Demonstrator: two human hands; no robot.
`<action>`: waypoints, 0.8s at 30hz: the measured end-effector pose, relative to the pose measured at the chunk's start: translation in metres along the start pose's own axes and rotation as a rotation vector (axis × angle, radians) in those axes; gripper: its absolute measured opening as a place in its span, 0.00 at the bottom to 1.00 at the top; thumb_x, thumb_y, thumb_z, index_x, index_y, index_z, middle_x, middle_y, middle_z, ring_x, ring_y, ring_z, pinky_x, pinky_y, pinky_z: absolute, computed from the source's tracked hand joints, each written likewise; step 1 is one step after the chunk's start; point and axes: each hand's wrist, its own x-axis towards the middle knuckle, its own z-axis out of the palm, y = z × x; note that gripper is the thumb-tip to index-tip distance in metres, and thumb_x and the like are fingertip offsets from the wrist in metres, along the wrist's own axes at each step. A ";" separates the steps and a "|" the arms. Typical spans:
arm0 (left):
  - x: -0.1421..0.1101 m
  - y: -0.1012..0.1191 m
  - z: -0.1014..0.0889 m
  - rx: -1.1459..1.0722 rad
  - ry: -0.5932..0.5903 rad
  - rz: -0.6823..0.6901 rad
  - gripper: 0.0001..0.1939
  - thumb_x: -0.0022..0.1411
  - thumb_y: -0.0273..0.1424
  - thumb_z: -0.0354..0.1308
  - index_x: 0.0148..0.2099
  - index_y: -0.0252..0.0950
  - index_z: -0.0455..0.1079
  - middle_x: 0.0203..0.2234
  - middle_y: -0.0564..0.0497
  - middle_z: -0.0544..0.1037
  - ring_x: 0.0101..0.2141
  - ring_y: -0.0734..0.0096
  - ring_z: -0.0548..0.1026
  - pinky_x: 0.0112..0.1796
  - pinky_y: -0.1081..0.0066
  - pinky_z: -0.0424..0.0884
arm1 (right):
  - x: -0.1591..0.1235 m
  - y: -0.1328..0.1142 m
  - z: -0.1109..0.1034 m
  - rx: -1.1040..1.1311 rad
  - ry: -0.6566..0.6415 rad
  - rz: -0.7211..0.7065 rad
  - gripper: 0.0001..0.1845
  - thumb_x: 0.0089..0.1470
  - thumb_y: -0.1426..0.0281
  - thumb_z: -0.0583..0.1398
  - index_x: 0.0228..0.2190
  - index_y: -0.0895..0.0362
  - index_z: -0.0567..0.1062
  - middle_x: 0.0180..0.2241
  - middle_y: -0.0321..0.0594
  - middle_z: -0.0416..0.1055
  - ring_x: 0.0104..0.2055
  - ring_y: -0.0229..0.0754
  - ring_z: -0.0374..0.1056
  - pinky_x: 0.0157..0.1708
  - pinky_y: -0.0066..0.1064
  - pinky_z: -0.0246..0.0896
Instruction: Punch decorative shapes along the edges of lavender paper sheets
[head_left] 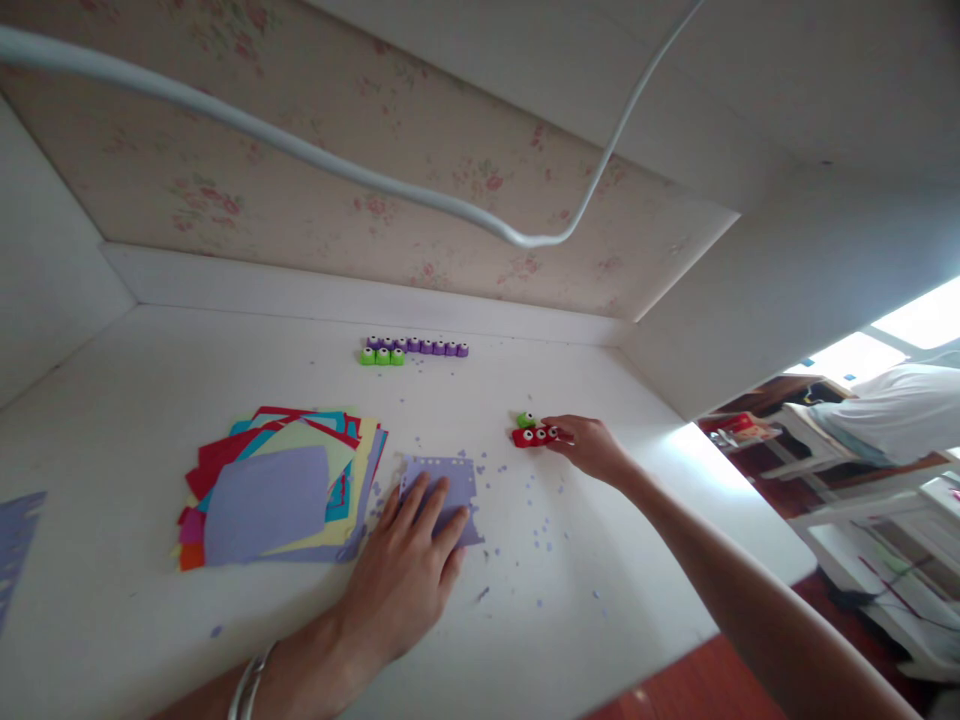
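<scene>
My left hand (409, 560) lies spread and flat on a small sheet of lavender paper (454, 490), whose edges are notched and punched with small holes. At the right, my right hand (589, 445) has its fingertips closed around the end of a short row of red paper punches (529, 437) with white round tops. A single green punch (526, 419) stands just behind that row. Further back, a row of purple punches (439, 348) stands behind three green punches (383, 357). Tiny lavender paper bits (541, 535) are scattered around the sheet.
A fanned stack of coloured paper (266, 500) lies left of my left hand, lavender on top. Another punched lavender sheet (15, 545) is at the far left edge. A white cable (337, 165) hangs across above the white table (300, 640). A person in white (892, 410) is at the right.
</scene>
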 end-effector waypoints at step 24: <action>0.002 0.002 -0.003 -0.064 -0.007 -0.046 0.18 0.69 0.37 0.53 0.60 0.45 0.69 0.63 0.45 0.64 0.64 0.48 0.58 0.60 0.44 0.56 | 0.035 -0.009 -0.031 -0.001 -0.198 0.276 0.14 0.51 0.71 0.59 0.34 0.49 0.85 0.29 0.36 0.81 0.31 0.41 0.75 0.33 0.28 0.65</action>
